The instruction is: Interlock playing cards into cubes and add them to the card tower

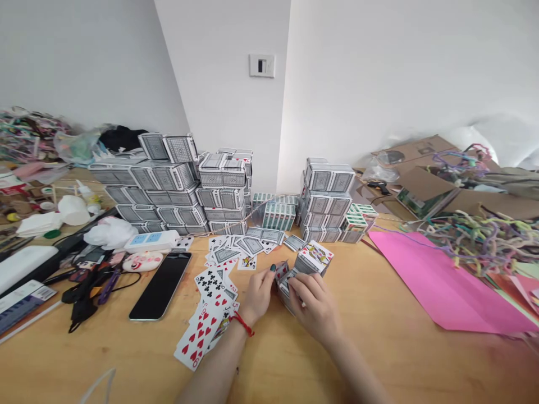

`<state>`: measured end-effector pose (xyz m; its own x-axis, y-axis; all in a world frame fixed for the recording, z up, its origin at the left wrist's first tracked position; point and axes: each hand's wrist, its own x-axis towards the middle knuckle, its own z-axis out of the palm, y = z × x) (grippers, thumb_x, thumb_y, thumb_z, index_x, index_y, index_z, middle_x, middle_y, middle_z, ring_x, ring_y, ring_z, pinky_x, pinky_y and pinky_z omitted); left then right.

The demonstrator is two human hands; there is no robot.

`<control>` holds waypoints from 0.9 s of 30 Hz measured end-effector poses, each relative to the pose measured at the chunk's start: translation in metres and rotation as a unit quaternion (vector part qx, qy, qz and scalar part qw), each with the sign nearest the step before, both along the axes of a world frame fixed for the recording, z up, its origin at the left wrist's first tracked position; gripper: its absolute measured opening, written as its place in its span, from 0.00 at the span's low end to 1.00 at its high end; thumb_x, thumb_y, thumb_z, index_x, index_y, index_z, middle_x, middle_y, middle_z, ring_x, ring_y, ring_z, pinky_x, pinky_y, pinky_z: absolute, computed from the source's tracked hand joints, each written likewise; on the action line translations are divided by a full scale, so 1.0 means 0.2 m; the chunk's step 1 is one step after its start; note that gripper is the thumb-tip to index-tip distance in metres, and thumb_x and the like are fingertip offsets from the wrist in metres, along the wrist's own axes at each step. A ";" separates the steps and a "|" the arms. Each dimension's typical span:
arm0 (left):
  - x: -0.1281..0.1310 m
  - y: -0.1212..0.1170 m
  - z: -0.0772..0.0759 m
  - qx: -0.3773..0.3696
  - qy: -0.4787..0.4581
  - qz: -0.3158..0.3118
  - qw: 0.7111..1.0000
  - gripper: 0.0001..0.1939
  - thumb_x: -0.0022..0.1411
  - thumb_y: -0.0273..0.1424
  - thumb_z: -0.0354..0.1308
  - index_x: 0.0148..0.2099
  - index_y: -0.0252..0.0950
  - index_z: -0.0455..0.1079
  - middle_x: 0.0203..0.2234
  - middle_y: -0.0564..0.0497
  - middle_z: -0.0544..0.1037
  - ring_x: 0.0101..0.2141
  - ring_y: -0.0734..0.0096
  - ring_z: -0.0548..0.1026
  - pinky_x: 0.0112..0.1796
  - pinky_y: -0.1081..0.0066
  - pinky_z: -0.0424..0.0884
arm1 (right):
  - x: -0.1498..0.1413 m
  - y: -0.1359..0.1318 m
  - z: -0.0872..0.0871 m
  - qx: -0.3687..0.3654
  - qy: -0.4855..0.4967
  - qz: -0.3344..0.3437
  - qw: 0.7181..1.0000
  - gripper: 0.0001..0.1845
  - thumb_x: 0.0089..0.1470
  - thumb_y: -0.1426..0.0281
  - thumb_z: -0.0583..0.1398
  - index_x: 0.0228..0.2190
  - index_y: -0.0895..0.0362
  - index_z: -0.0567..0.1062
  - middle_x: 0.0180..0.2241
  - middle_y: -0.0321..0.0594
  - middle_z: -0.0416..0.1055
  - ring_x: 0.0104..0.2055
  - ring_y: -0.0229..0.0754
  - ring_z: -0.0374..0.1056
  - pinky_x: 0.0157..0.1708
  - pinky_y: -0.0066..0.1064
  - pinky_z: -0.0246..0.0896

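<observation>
Thumb and fingers of my left hand [257, 294] pinch a playing card [281, 271], tilted with part of its red face showing. My right hand [315, 307] curls its fingers over a block of folded playing cards [284, 297], and those fingertips are partly hidden. Just behind stands another card block [319, 255] with a queen face on top. Loose playing cards [202, 332] lie spread face up to the left of my left hand. More loose cards [227, 255], some face down, lie further back.
Stacked card blocks [168, 174] rise at the back left, with another stack [328, 196] at the back right. Green-and-white card boxes [280, 216] stand between them. A phone [160, 287] and power strip [151, 241] lie left. Pink paper [442, 286] and pipe cleaners [475, 235] lie right.
</observation>
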<state>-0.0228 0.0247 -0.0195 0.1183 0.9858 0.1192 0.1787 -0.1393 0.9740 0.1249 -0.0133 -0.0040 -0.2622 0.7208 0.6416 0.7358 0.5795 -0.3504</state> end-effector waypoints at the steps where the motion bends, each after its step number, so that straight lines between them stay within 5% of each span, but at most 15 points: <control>1: 0.00 0.00 0.00 -0.001 -0.002 -0.006 1.000 0.17 0.58 0.38 0.44 0.22 0.35 0.62 0.18 0.55 0.63 0.23 0.73 0.59 0.26 0.73 0.57 | -0.01 0.00 0.01 -0.019 -0.011 0.006 1.000 0.11 0.53 0.73 0.53 0.36 0.52 0.73 0.36 0.45 0.71 0.33 0.44 0.62 0.33 0.36 0.58; 10: 0.01 0.01 -0.02 -0.024 -0.043 -0.017 0.999 0.17 0.58 0.40 0.45 0.25 0.33 0.63 0.20 0.54 0.65 0.24 0.74 0.60 0.26 0.74 0.57 | -0.08 0.06 0.20 -0.208 -0.178 -0.044 0.961 0.11 0.52 0.77 0.49 0.37 0.59 0.67 0.34 0.44 0.70 0.32 0.41 0.66 0.29 0.30 0.56; 17: 0.02 0.04 -0.08 -0.030 -0.066 0.016 0.997 0.18 0.57 0.41 0.46 0.22 0.33 0.63 0.17 0.54 0.64 0.22 0.75 0.60 0.23 0.74 0.56 | -0.09 0.17 0.28 -0.302 -0.308 0.040 0.901 0.09 0.45 0.77 0.55 0.32 0.60 0.70 0.33 0.46 0.71 0.33 0.44 0.68 0.28 0.29 0.56; 21: 0.02 0.04 -0.08 -0.042 -0.086 0.010 0.995 0.18 0.56 0.41 0.47 0.24 0.33 0.65 0.17 0.54 0.66 0.22 0.74 0.62 0.23 0.74 0.57 | -0.10 0.20 0.31 -0.302 -0.324 0.067 0.894 0.11 0.45 0.77 0.55 0.34 0.61 0.71 0.35 0.49 0.70 0.33 0.44 0.67 0.29 0.29 0.58; 27: 0.02 0.04 -0.08 -0.054 -0.098 0.001 0.994 0.16 0.57 0.39 0.46 0.25 0.33 0.64 0.19 0.54 0.65 0.23 0.74 0.61 0.24 0.74 0.58 | -0.08 0.18 0.28 -0.236 -0.287 0.039 0.927 0.13 0.48 0.81 0.52 0.37 0.61 0.68 0.35 0.45 0.68 0.35 0.41 0.67 0.32 0.28 0.59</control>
<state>-0.0186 0.0319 -0.0346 0.1009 0.9944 0.0324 -0.0153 -0.0310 0.9994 0.1092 0.0223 0.0511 -0.5267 0.8501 -0.0026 0.8417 0.5211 -0.1416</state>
